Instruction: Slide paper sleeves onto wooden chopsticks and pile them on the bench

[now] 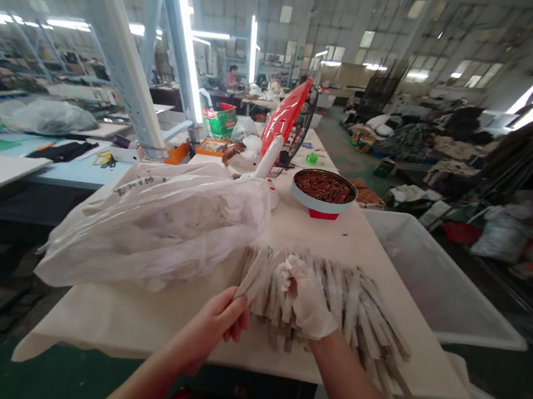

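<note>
My bare left hand [223, 314] is closed round the lower end of a pale grey strip [254, 278], which slants up and to the right. My right hand [308, 300] wears a whitish glove; its fingers are pinched together on something white, too small to make out, just right of the strip's upper part. Beneath and beside the right hand many grey strips [356, 301] lie in a loose row across the table [136, 320]. A large translucent plastic bag [166, 224] lies left of the strips.
Behind the strips stands a round tin [323, 191] of dark brown contents on a red base. A red fan [284, 118] on a white stand is left of it. A white bin [440, 281] adjoins the table's right edge. A person [232, 77] is far back.
</note>
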